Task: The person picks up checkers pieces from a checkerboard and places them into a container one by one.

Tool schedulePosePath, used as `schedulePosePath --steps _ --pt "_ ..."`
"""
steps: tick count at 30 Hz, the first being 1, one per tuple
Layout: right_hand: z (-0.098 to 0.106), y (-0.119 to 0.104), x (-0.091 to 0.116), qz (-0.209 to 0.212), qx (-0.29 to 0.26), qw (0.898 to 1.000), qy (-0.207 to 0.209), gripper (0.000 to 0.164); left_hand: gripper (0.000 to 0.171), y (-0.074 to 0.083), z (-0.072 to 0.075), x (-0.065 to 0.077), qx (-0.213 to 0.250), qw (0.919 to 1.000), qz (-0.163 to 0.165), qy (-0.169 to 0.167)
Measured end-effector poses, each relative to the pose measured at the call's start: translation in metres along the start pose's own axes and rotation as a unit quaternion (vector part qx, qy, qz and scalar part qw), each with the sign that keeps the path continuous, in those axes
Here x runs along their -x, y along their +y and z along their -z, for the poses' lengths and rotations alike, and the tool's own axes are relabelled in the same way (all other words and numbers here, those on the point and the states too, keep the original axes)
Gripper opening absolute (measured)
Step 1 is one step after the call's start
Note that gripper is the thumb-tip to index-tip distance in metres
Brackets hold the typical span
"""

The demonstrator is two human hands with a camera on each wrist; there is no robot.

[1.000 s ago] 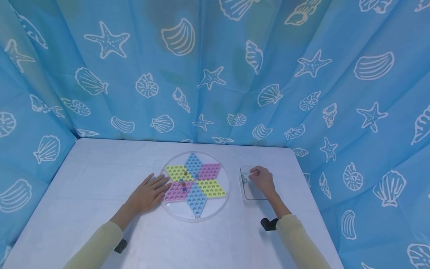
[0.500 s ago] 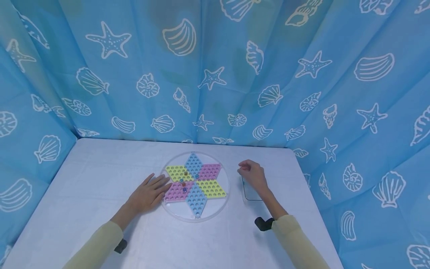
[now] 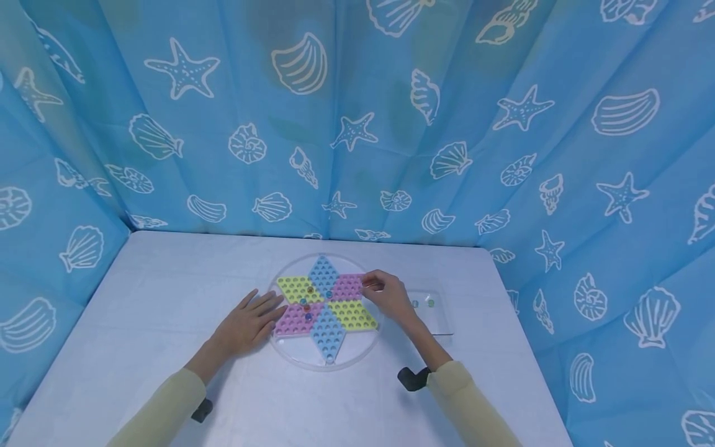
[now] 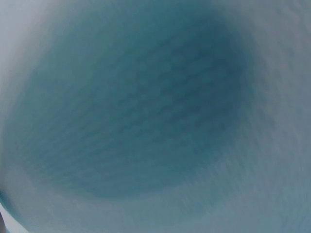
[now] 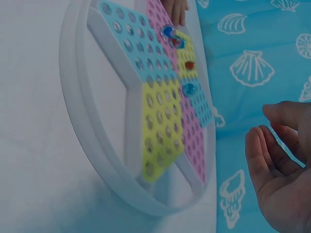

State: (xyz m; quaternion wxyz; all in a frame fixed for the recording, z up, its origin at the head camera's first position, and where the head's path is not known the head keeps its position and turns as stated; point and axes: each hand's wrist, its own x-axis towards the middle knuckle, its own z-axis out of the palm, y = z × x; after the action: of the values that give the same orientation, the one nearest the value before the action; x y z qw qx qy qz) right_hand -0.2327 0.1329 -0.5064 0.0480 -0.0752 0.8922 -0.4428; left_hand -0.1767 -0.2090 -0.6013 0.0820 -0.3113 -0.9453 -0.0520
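Note:
A round Chinese checkers board [image 3: 357, 347] lies mid-table, with a blue, pink and yellow star of holes. Several marbles sit near its centre, among them a blue marble [image 3: 308, 317] and a teal marble [image 5: 189, 90]. My left hand [image 3: 246, 323] rests beside the board's left rim, fingers spread and reaching onto it. Above the board's right edge is my right hand [image 3: 388, 295], fingers bent toward the thumb. In the right wrist view, no marble shows between its fingertips [image 5: 257, 133]; whether they hide one, I cannot tell. The left wrist view is only blue-green blur.
A clear square tray [image 3: 444, 316] stands right of the board, holding a green marble [image 3: 431, 303] and a pale blue marble [image 3: 414, 303]. White cloth [image 3: 167, 279] covers the table. A blue shell-patterned curtain [image 3: 357, 174] hangs behind and along both sides.
My right hand has moved left from over the clear tray to the board's right edge, uncovering marbles in the tray. The left hand stays in place.

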Motion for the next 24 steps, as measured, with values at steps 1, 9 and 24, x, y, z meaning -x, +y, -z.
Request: schedulePosePath --steps 1,9,24 --pt "-0.004 0.0 0.0 0.0 -0.002 1.0 -0.005 0.022 0.051 0.0 0.0 0.0 0.0 1.0 0.001 -0.004" --pt "-0.029 -0.002 -0.001 -0.01 -0.016 0.999 -0.037 0.021 0.052 0.0 -0.001 0.0 -0.006 0.9999 0.005 -0.013" --pt "-0.061 0.007 -0.014 -0.003 -0.022 0.998 -0.053 0.02 0.053 0.0 -0.001 0.0 -0.013 0.9992 0.017 -0.033"
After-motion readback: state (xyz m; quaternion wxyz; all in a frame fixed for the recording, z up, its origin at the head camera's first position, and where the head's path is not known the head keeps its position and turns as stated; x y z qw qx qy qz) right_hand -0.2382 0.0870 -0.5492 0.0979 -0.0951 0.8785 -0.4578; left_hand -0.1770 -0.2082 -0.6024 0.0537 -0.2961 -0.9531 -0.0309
